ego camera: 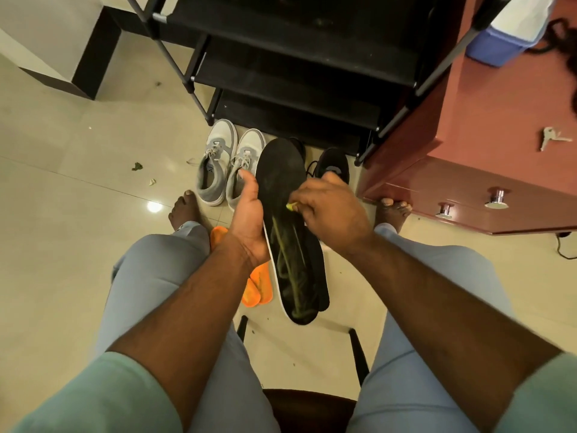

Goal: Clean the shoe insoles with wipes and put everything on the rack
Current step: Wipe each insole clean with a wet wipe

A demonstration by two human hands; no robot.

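Here the person sits on a chair with both forearms stretched out over the knees, holding a black insole up between the legs, its toe end pointing toward the black shoe rack. The left hand grips the insole's left edge, thumb raised along the side and fingers hidden behind it. The right hand presses down on the insole's top face with fingers curled round a small yellow-green wipe, only a corner of which shows. A second black insole lies partly hidden just behind the held one. On the floor, a pair of grey and white sneakers stands before the rack, a black shoe beside them, and orange insoles lie under the left wrist.
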